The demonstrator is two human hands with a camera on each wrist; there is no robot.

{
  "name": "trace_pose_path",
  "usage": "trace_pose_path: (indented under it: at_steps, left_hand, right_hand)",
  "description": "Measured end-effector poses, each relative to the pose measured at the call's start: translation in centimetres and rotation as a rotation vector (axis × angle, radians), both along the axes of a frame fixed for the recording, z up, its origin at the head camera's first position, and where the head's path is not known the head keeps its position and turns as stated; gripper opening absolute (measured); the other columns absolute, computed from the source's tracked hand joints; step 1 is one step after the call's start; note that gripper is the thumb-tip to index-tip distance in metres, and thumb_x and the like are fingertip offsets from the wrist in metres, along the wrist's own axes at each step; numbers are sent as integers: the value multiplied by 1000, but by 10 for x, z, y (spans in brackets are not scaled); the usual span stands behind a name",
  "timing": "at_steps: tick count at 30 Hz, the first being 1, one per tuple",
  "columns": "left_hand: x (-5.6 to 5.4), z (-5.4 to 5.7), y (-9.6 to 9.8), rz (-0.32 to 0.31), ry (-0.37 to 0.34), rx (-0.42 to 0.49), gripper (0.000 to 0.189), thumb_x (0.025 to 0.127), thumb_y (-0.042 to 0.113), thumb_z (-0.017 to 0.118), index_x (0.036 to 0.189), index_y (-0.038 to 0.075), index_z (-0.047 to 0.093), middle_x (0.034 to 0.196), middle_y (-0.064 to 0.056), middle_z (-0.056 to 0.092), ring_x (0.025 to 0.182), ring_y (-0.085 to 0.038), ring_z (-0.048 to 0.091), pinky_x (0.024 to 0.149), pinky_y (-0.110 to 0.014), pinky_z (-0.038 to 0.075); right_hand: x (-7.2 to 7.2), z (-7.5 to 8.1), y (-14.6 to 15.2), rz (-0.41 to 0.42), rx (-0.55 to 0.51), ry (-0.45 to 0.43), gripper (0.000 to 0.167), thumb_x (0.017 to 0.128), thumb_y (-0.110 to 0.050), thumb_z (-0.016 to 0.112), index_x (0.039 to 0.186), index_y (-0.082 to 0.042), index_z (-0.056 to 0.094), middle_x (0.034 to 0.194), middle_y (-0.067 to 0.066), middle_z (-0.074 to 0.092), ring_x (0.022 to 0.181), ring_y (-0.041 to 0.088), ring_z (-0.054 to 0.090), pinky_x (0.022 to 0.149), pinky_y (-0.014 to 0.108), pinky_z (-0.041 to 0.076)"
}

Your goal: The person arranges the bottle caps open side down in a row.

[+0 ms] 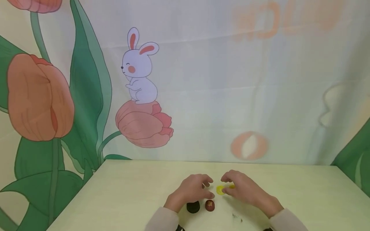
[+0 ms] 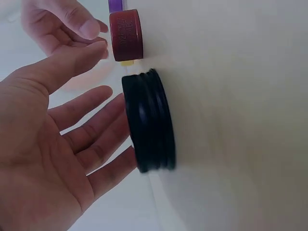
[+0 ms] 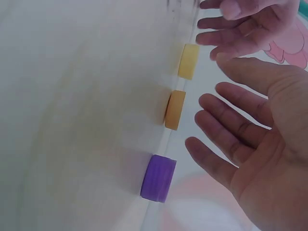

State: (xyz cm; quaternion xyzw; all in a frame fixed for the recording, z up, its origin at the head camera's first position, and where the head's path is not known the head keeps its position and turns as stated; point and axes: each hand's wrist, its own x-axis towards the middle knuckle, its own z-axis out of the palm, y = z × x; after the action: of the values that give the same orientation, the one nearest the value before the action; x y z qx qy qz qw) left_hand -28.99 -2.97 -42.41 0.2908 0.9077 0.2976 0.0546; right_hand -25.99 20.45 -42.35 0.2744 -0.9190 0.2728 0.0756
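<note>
My left hand point(image 1: 193, 189) hovers over the table with fingers spread and loosely bent, holding nothing. Just below it lie a ribbed black cap point(image 1: 193, 207) and a smaller dark red cap point(image 1: 209, 205). In the left wrist view the black cap point(image 2: 149, 121) stands out in front of the fingers; whether they touch it I cannot tell. My right hand point(image 1: 244, 187), also relaxed and holding nothing, is beside a yellow cap point(image 1: 219, 190). The right wrist view has a pale yellow cap point(image 3: 188, 61), an orange-yellow cap point(image 3: 175, 110) and a purple cap point(image 3: 159, 178) near its fingers.
The pale table point(image 1: 130, 189) ends at a cloth backdrop point(image 1: 202, 96) printed with a rabbit and tulips. Small dark marks point(image 1: 237, 218) show on the tabletop between the forearms. Dark objects point(image 1: 180, 228) peek in at the bottom edge.
</note>
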Motion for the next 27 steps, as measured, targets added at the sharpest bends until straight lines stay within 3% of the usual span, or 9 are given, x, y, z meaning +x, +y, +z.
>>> trace_pose_path:
  at_steps: [10, 14, 27]
  left_hand:
    - [-3, 3, 20, 43, 27, -93, 36, 85, 25, 89, 117, 10, 80, 102, 3, 77, 95, -11, 69, 85, -31, 55]
    - [-2, 4, 24, 45, 31, -103, 34, 85, 24, 89, 115, 10, 81, 101, 4, 77, 94, -11, 69, 85, -30, 55]
    - [-2, 1, 30, 34, 40, -77, 24, 83, 21, 91, 105, 13, 84, 89, 8, 76, 85, -7, 66, 78, -27, 53]
  right_hand:
    - [-12, -6, 2, 49, -1, -85, 31, 92, -16, 85, 116, -2, 72, 114, 9, 72, 106, 35, 69, 88, 48, 58]
    - [-14, -6, 2, 82, 29, -77, 30, 91, -14, 86, 114, 0, 72, 110, 9, 73, 103, 34, 70, 87, 47, 57]
    - [-18, -11, 1, 99, 79, -29, 19, 87, -6, 85, 101, -5, 73, 94, -3, 66, 83, 13, 59, 74, 33, 53]
